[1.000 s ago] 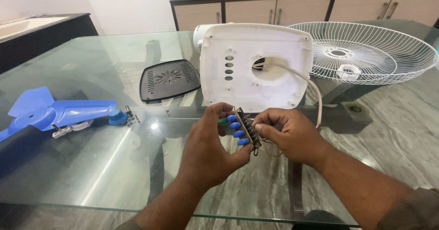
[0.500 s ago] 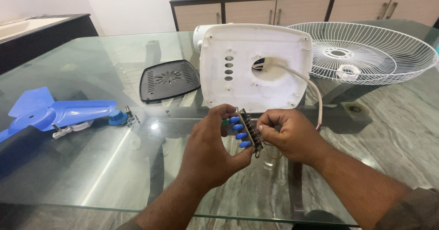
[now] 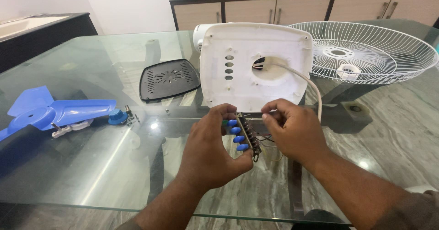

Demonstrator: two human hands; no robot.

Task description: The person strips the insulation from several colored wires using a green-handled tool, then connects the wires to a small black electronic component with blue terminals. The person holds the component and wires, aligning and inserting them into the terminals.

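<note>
While my left hand point(image 3: 212, 154) pinches the light, stiff switch strip point(image 3: 247, 136) by its edges above the glass bench point(image 3: 91, 166), my right hand point(image 3: 292, 131) nips its thin wires point(image 3: 264, 140), fragile, so I'd judge the rigid body the safer hold.

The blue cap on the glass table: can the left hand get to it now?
Probably not at once: the left hand holds the switch block. The blue cap itself lies uncovered.

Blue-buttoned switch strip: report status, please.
Both hands, left hand and right hand, grip the blue-buttoned switch strip. Wires trail behind it. White plastic fan housing stands close behind.
</note>
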